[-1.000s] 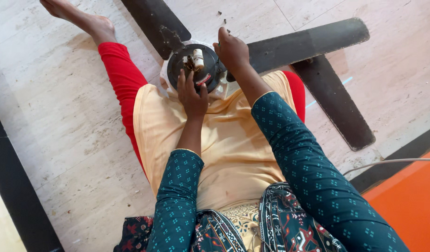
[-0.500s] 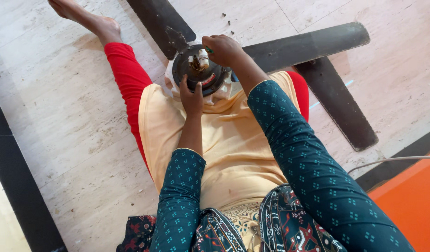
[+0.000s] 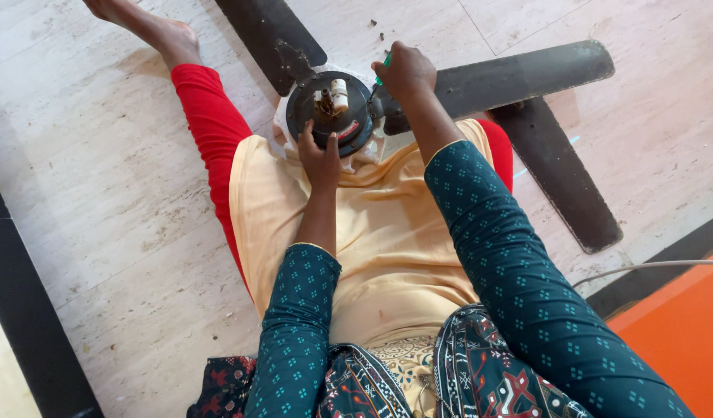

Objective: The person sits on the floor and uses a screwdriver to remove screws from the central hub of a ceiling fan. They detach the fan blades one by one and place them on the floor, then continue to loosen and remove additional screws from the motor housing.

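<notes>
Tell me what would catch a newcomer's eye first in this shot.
First, the dark ceiling fan lying on the pale marble floor, its round motor hub between the seated person's legs in bright red leggings. The left hand steadies the hub's near edge, while the right hand grips a green-handled tool at its right side.

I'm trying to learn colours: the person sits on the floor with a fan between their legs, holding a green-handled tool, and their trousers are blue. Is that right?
Almost. The trousers are red, not blue, as the head view shows. The rest holds: the person sits on the floor with the fan between their legs, and the right hand holds a green-handled tool.
</notes>
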